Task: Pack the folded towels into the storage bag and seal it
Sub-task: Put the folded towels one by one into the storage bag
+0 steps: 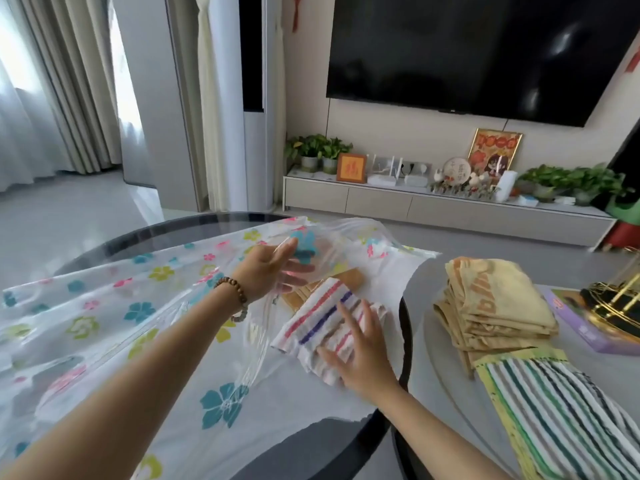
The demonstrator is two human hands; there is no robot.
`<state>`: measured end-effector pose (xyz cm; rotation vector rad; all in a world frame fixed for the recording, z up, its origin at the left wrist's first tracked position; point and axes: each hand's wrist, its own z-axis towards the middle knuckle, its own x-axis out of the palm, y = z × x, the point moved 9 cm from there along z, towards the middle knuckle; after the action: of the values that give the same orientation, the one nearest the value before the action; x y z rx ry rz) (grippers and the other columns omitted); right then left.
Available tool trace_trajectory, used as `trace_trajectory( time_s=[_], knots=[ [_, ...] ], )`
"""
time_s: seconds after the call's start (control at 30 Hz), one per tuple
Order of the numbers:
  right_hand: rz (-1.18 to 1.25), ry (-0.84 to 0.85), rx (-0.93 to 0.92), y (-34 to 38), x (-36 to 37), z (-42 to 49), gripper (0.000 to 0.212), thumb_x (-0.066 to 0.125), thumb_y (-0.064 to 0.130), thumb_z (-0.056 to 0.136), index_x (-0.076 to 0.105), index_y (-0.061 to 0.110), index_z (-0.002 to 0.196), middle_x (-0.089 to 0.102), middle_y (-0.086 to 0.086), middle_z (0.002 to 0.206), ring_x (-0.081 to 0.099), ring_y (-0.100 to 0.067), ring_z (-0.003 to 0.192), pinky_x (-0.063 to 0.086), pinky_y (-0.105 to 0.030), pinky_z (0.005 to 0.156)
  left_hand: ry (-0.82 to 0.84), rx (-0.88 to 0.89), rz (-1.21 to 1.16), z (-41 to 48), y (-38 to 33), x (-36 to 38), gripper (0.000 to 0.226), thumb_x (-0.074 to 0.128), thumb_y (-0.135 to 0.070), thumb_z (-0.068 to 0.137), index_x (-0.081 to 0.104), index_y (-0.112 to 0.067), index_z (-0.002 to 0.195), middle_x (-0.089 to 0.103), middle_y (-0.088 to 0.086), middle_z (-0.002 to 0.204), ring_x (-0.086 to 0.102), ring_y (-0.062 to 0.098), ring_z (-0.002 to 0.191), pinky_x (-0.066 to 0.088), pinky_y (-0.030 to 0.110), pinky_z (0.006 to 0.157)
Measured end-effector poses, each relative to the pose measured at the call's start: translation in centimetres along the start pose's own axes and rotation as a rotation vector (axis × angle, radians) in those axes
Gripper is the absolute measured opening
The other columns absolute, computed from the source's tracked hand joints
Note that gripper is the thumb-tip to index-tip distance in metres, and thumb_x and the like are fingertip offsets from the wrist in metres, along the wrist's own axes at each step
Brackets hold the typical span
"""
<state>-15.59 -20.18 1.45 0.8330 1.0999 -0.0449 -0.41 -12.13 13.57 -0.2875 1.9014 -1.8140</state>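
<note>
A large clear storage bag [114, 306] printed with coloured flowers lies across the round dark table. My left hand [268, 268] is inside the bag's mouth and lifts its upper layer. My right hand [360, 351] rests flat, fingers spread, on a folded white towel with red and purple stripes [322, 317] at the bag's opening. A tan towel [346, 280] lies partly inside, under the plastic. A stack of folded yellow-orange towels [495, 306] stands to the right. A green-striped towel [554, 410] lies in front of that stack.
A purple box [588, 337] and a gold and black object [616, 303] sit at the far right. The dark table edge [405, 323] runs between the bag and the towel stack. Beyond are a TV cabinet [415, 202] with plants and frames, and a wall-mounted screen.
</note>
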Motion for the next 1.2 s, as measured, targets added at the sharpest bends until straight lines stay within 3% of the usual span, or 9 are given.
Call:
trace_trajectory(
  time_s=[0.1,0.17,0.37,0.6,0.83,0.9,1.0,1.1,1.2],
  knots=[
    [-0.307,0.283,-0.172,0.3,3.6,1.1,0.072,0.01,0.081,0.072,0.01,0.058,0.14,-0.032,0.017,0.148,-0.035,-0.022,0.137,-0.017,-0.051,0.113,0.012,-0.007,-0.025,0.5,0.2,-0.6,0.042,0.027,-0.042,0.097,0.065,-0.025,0.094,0.073,-0.014,0.069,0.069,0.005,0.061,0.052,0.017,0.054],
    [-0.329,0.305,-0.141,-0.3,4.5,3.0,0.075,0.004,0.081,0.068,0.013,0.058,0.14,-0.031,0.02,0.147,-0.033,-0.025,0.139,-0.021,-0.051,0.11,0.031,-0.009,-0.009,0.8,0.1,-1.0,0.043,0.026,-0.044,0.096,0.065,-0.027,0.094,0.074,-0.015,0.07,0.07,0.006,0.063,0.052,0.017,0.056],
    [-0.438,0.231,-0.027,-1.4,6.3,10.6,0.064,0.021,0.077,0.081,0.02,0.054,0.141,-0.008,0.008,0.16,-0.022,-0.032,0.143,-0.019,-0.055,0.11,0.095,-0.069,0.014,1.8,1.4,-1.2,0.046,0.026,-0.048,0.094,0.068,-0.028,0.09,0.075,-0.008,0.074,0.072,0.01,0.067,0.052,0.018,0.056],
    [-0.464,0.281,0.073,0.6,7.3,14.5,0.064,0.023,0.066,0.09,0.029,0.034,0.145,0.01,-0.005,0.16,-0.012,-0.037,0.145,-0.013,-0.059,0.112,0.127,-0.128,0.163,2.4,2.4,-2.8,0.046,0.027,-0.048,0.094,0.064,-0.021,0.091,0.075,-0.005,0.071,0.071,0.011,0.065,0.051,0.019,0.05],
    [-0.154,0.321,-0.089,2.1,4.8,8.7,0.08,0.017,0.082,0.074,0.022,0.044,0.144,0.006,0.012,0.159,-0.003,-0.011,0.147,-0.003,-0.046,0.117,0.075,-0.104,0.303,1.6,1.7,-5.3,0.041,0.031,-0.045,0.095,0.063,-0.021,0.084,0.075,-0.002,0.074,0.07,0.011,0.063,0.052,0.019,0.053],
    [0.017,0.341,-0.077,1.7,2.5,5.7,0.057,0.033,0.065,0.087,0.032,0.043,0.14,0.018,0.019,0.153,0.01,0.001,0.14,0.007,-0.034,0.118,0.131,-0.121,0.331,0.8,2.5,-3.4,0.038,0.035,-0.042,0.095,0.065,-0.018,0.089,0.073,-0.001,0.082,0.07,0.01,0.066,0.054,0.022,0.06],
    [0.167,0.32,-0.008,-0.8,-1.9,1.9,0.028,0.052,0.038,0.093,0.054,0.042,0.12,0.035,0.026,0.137,0.031,0.009,0.129,0.023,-0.017,0.106,0.202,-0.029,0.468,0.1,3.0,0.4,0.037,0.05,-0.041,0.09,0.065,-0.013,0.108,0.07,-0.002,0.094,0.068,0.011,0.073,0.053,0.021,0.069],
    [0.28,0.188,0.103,-4.6,-7.8,-0.5,0.02,0.058,0.02,0.091,0.068,0.038,0.093,0.064,0.021,0.111,0.056,0.008,0.104,0.039,-0.022,0.092,0.224,0.058,0.536,0.4,2.5,4.2,0.041,0.06,-0.042,0.084,0.058,-0.025,0.121,0.069,-0.003,0.104,0.062,0.004,0.077,0.051,0.021,0.084],
    [0.255,0.056,0.172,-8.2,-14.2,-2.3,0.022,0.058,0.006,0.089,0.068,0.024,0.084,0.072,0.007,0.089,0.063,-0.004,0.088,0.045,-0.023,0.084,0.219,0.108,0.478,1.7,1.2,8.9,0.037,0.056,-0.038,0.087,0.058,-0.021,0.121,0.069,0.0,0.104,0.064,0.01,0.08,0.049,0.013,0.071]
  ],
)
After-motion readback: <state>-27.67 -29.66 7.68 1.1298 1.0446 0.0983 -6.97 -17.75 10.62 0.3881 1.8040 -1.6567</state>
